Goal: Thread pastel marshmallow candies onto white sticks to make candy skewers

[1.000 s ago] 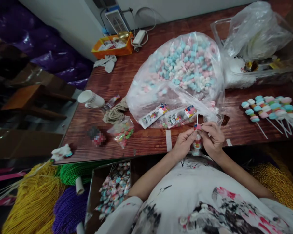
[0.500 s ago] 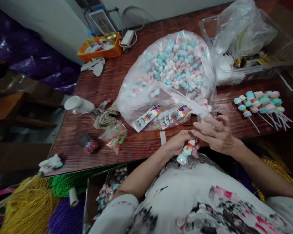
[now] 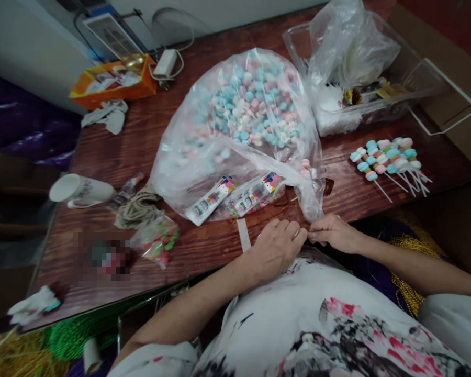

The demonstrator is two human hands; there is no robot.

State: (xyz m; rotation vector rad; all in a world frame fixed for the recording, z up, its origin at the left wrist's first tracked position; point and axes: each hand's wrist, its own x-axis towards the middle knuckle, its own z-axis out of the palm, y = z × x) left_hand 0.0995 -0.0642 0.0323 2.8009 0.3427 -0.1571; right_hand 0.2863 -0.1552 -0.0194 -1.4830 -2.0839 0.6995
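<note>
At the table's front edge, my left hand (image 3: 280, 243) is closed with its back turned up, and whatever its fingers hold is hidden under them. My right hand (image 3: 333, 233) pinches right beside it, the fingertips of both almost meeting; its grip contents cannot be made out. Just behind my hands lies the twisted end of a large clear plastic bag (image 3: 312, 201). Inside the bag are many pink, white and blue marshmallows (image 3: 255, 99). Two printed wrappers (image 3: 212, 200) lie at the bag's front. Several marshmallow skewers (image 3: 388, 157) with white sticks rest to the right.
A clear plastic bin (image 3: 377, 104) stands at the back right. On the left are a white mug (image 3: 82, 189), a coil of cord (image 3: 137, 209), a small bag of gummy candy (image 3: 160, 238) and an orange box (image 3: 113, 89). Yellow and green cord bundles (image 3: 70, 335) lie below the table.
My hands have come together and closed. The wrapped marshmallow skewer seen in my left hand is now out of sight. The view has shifted, so the table's things sit further left.
</note>
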